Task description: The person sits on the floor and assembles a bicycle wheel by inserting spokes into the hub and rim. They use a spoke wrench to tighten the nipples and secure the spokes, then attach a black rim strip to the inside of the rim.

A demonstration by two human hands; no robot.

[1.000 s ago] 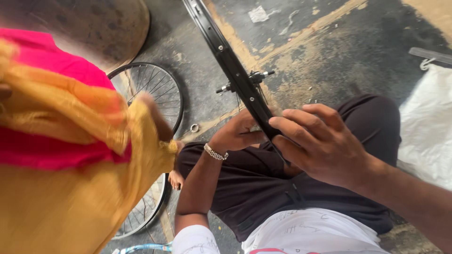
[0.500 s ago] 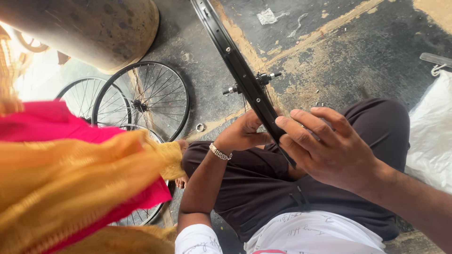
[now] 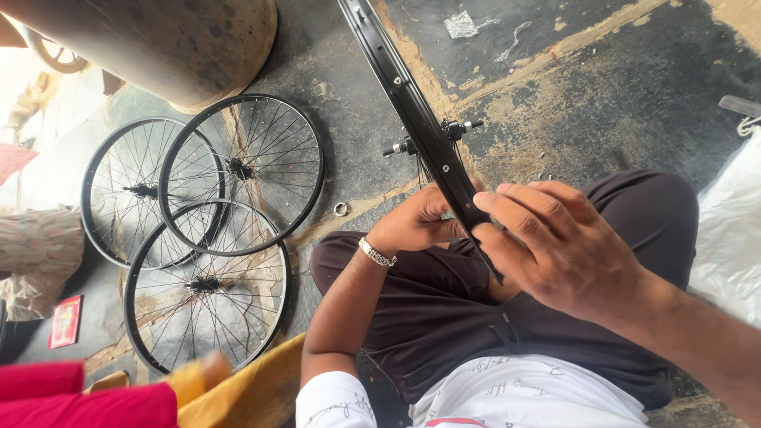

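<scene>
Both hands grip a black rim [image 3: 412, 119] edge-on over the lap: left hand [image 3: 416, 222] left of it, right hand [image 3: 563, 250] right, nearer the camera, rim slanting away up-left.

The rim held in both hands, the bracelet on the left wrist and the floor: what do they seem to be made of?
Rim: looks like black-painted or anodised metal, with a smooth sheen and small spoke holes. It is held by the left hand and the right hand.
Bracelet: probably polished silver-coloured metal links, which glint.
Floor: seemingly concrete, dark and stained, worn to sandy patches.
</scene>
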